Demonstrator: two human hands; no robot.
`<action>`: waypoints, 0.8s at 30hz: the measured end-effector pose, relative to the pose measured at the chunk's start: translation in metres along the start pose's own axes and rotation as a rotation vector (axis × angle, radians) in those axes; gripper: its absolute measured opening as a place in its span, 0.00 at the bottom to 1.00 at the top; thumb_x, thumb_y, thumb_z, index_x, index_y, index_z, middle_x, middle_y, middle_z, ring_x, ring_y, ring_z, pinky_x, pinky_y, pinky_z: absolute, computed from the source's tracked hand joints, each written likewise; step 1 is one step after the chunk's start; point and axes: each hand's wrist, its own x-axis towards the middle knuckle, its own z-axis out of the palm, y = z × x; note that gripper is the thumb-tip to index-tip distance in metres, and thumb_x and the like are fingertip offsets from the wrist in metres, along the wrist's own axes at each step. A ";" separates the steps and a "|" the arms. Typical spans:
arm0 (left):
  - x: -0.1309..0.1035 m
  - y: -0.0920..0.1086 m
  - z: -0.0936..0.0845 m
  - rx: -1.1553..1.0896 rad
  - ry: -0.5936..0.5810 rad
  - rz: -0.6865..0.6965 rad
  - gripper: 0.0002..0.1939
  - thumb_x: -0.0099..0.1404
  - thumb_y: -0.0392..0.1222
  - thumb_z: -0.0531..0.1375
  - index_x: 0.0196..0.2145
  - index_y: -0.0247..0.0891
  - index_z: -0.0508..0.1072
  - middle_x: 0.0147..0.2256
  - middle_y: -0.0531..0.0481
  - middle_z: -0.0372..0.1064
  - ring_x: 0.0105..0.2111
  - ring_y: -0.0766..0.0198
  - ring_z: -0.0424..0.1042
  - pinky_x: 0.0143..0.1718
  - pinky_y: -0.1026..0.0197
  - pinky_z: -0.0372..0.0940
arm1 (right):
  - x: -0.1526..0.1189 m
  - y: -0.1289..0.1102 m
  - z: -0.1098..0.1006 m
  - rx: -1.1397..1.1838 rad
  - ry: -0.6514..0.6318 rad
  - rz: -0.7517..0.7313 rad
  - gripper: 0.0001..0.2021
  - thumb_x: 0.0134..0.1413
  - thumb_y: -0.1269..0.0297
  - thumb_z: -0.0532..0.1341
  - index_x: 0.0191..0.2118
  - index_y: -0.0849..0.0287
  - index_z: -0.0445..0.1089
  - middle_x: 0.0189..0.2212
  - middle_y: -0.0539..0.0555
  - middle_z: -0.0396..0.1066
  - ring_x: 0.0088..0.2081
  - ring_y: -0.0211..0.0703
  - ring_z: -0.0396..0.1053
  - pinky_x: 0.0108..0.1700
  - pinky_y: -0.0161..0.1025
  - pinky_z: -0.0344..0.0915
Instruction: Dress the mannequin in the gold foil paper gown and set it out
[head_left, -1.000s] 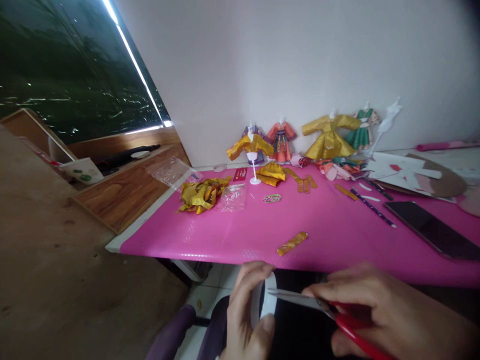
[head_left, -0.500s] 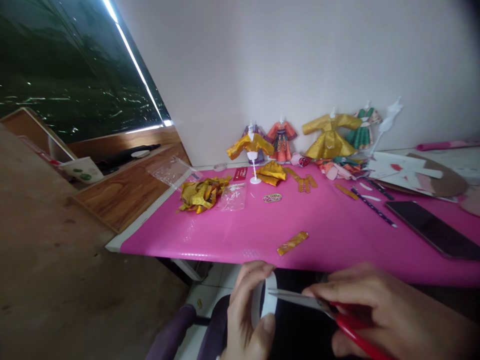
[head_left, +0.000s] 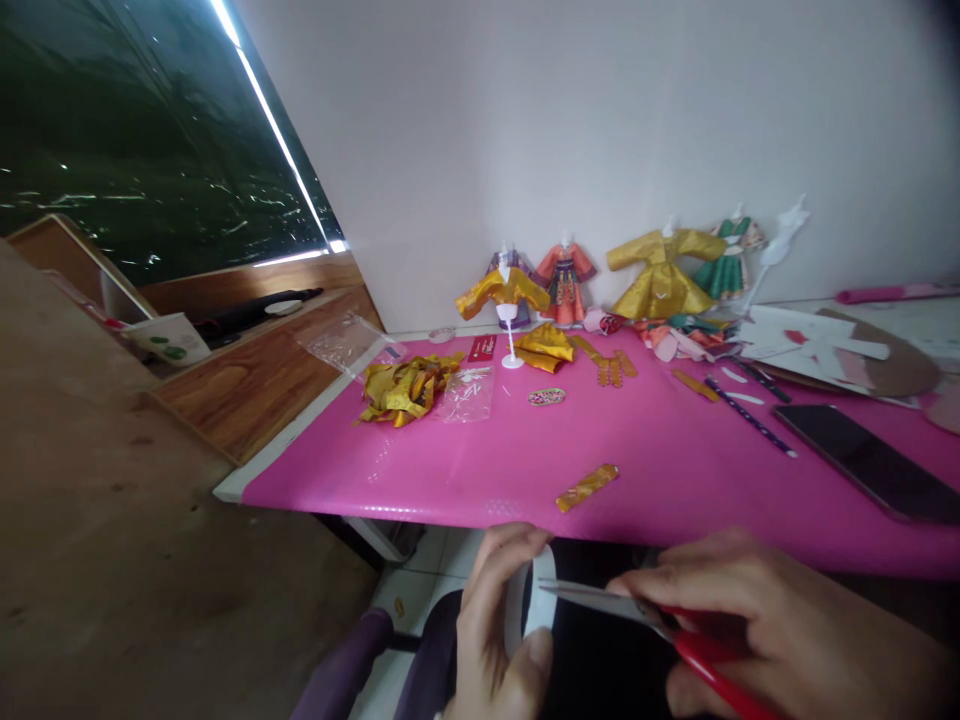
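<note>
My left hand [head_left: 491,625] is closed round a white ring-shaped roll [head_left: 546,600], held on edge just in front of the table. My right hand [head_left: 757,610] grips the red handles of a pair of scissors [head_left: 701,655]. The blades point left, and their tips meet the face of the roll; whether they touch it I cannot tell. Beyond the hands, a gold fabric strip [head_left: 587,488] lies near the front edge of the pink table [head_left: 450,470]. A small patterned oval piece [head_left: 546,397] lies farther back.
Crumpled gold fabric [head_left: 409,388] lies at the left beside a clear bag [head_left: 466,395]. Small dressed forms, one a gold robe [head_left: 664,275], stand along the wall. A phone [head_left: 866,460], a dotted pencil [head_left: 750,418] and papers [head_left: 810,340] lie at the right.
</note>
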 end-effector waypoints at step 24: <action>-0.005 -0.013 0.002 -0.010 0.051 0.058 0.23 0.67 0.55 0.57 0.55 0.43 0.70 0.50 0.44 0.67 0.50 0.50 0.67 0.51 0.52 0.64 | 0.001 -0.004 0.001 0.024 -0.027 0.004 0.18 0.44 0.73 0.69 0.43 0.49 0.79 0.31 0.45 0.78 0.27 0.39 0.71 0.30 0.31 0.65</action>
